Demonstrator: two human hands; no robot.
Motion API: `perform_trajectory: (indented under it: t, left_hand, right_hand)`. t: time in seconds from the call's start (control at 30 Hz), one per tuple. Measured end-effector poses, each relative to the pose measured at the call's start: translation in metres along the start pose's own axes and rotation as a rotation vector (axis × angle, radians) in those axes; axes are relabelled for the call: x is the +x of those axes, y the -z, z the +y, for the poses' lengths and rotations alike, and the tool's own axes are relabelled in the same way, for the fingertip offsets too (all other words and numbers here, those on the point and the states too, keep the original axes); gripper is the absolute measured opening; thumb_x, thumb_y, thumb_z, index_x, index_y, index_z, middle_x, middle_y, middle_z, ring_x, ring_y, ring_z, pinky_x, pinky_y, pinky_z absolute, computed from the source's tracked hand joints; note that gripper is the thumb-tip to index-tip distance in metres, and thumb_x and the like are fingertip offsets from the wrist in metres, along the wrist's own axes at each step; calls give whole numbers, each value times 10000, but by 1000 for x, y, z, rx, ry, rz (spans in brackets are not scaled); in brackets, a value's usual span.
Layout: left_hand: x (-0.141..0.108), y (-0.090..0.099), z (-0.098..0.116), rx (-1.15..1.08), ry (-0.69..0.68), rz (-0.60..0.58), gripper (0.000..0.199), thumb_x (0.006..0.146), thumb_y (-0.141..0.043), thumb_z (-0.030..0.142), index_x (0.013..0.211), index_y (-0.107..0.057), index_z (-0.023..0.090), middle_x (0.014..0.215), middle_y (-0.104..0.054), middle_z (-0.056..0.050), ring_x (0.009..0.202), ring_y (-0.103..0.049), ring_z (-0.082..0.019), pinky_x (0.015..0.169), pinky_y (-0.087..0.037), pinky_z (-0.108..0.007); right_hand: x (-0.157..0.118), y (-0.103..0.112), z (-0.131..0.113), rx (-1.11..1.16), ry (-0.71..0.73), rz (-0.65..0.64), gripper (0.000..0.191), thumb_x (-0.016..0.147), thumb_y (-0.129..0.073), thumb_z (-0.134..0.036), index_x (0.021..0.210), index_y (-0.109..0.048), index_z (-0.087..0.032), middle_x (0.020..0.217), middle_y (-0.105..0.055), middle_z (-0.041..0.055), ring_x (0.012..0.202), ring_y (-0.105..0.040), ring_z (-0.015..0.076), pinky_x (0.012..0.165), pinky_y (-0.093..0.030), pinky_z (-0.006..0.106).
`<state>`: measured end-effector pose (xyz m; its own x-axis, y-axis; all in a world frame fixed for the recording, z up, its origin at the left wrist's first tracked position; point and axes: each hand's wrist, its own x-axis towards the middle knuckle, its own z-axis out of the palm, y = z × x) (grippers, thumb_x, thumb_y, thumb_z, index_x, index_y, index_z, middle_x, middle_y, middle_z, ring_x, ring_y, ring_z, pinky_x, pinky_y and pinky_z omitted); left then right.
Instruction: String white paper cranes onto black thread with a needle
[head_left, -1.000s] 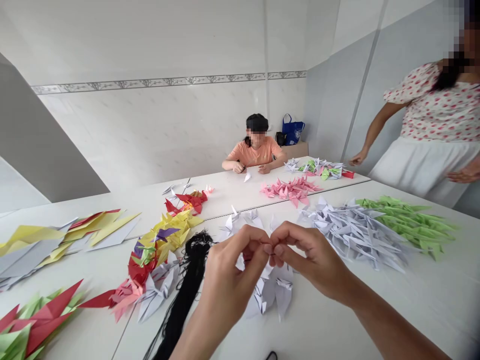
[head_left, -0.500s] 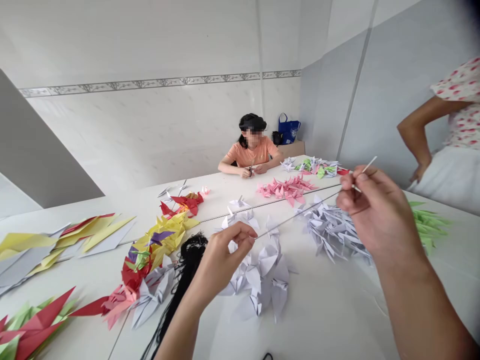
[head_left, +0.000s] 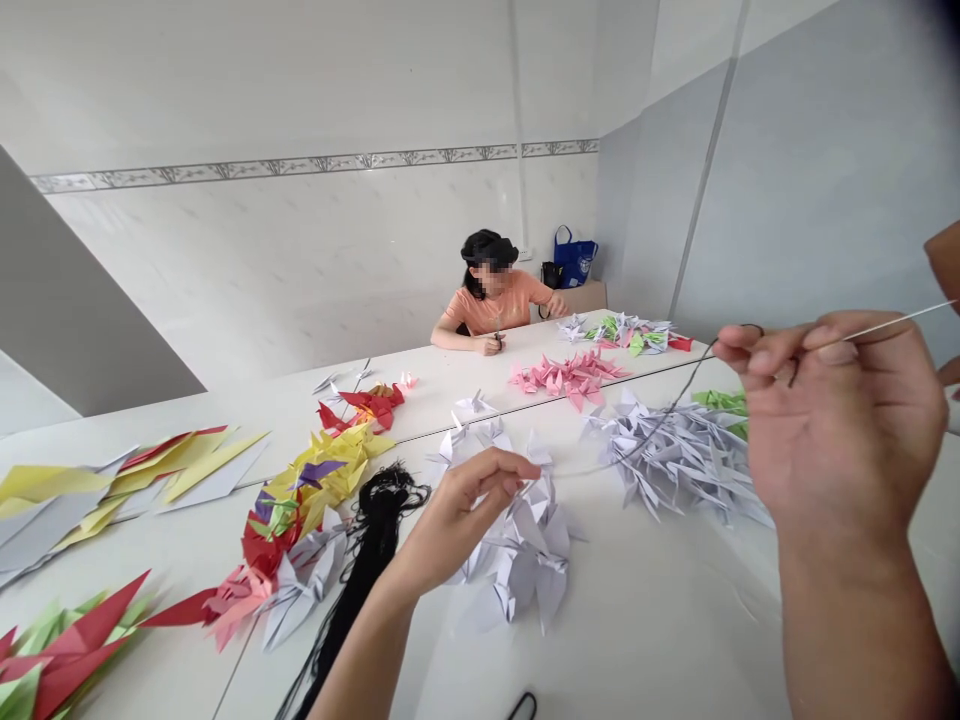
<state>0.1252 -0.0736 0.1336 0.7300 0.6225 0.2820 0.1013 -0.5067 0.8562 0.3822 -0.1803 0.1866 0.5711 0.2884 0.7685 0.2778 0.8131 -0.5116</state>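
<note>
My left hand (head_left: 469, 515) pinches the pale end of a thread above a pile of white folded-paper cranes (head_left: 525, 555). From there the thread (head_left: 670, 408), darker toward the right, runs up to my right hand (head_left: 847, 410). My right hand, palm up at the right, grips a thin white stick or needle (head_left: 892, 323) between thumb and fingers, together with the thread. Another white crane pile (head_left: 667, 455) lies between the hands, farther back. A bundle of black threads (head_left: 371, 545) is beside my left forearm.
Across the white table (head_left: 630, 600) sits a person in an orange shirt (head_left: 499, 303). Pink cranes (head_left: 566, 375), yellow cranes (head_left: 330, 465) and red-green papers (head_left: 67, 650) lie around. Flat paper sheets (head_left: 60, 500) are at left. Part of another person's arm shows at the right edge.
My right hand has moved right with the needle and turned palm up; the thread now hangs slacker. The seated person's arm has reached outward. The standing person has mostly left view.
</note>
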Motion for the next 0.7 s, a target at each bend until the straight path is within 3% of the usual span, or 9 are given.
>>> perform_trajectory:
  t: [0.07,0.13,0.2,0.3,0.37,0.5,0.57,0.7]
  left_hand:
    - [2,-1,-2,164,-62,6,282,1058,-420,304,1185,-668,259,1380,-623,-72,1290,-577,-207,1074,-462,-342]
    - [4,1,-8,423,-32,40,323,1058,-379,248,1263,-627,282,1458,-567,-47,1345,-540,-192,1106,-450,-330]
    - [6,7,-19,689,83,67,364,1056,-347,226,1340,-567,280,1459,-558,-51,1298,-579,-196,1069,-483,-332]
    - [5,19,-40,934,259,74,375,1029,-374,190,1352,-565,207,1387,-594,-121,1203,-631,-293,1076,-468,-478]
    - [3,28,-57,1006,345,41,361,993,-448,167,1323,-595,156,1324,-624,-164,1163,-643,-348,1068,-450,-555]
    - [0,34,-92,1078,486,-33,415,968,-566,199,1375,-559,122,1317,-623,-183,1123,-664,-325,992,-513,-535]
    - [1,32,-105,1077,514,-59,379,968,-600,216,1337,-585,134,1247,-659,-139,1070,-675,-269,972,-532,-500]
    - [6,29,-114,1018,510,-44,190,985,-605,293,1051,-681,131,972,-702,-53,921,-674,-194,918,-540,-419]
  right_hand:
    - [-2,0,2,-18,0,-56,90,956,-651,-251,883,-674,-298,773,-597,12,914,-683,236,1098,-498,507]
    - [-5,1,9,-72,-43,-142,47,948,-671,-277,901,-667,-272,796,-654,22,986,-709,262,1094,-498,528]
    - [-7,2,17,-161,-88,-227,78,954,-672,-317,910,-655,-255,824,-684,31,1062,-715,282,1075,-510,528]
    - [-8,2,29,-258,-109,-306,128,980,-640,-361,918,-637,-250,826,-688,27,1112,-717,282,1066,-518,517]
    - [-9,0,36,-282,-90,-297,140,987,-631,-371,921,-628,-248,830,-692,26,1133,-715,281,1076,-509,510]
    - [-10,-3,44,-346,-9,-217,156,985,-632,-384,928,-618,-239,918,-720,48,1196,-686,285,1083,-493,491]
    - [-10,-3,44,-370,-23,-254,159,988,-626,-390,931,-615,-242,928,-725,48,1177,-691,278,1061,-505,475]
    - [-13,-3,40,-387,-85,-386,163,993,-615,-392,921,-605,-246,896,-719,32,1021,-722,242,959,-548,417]
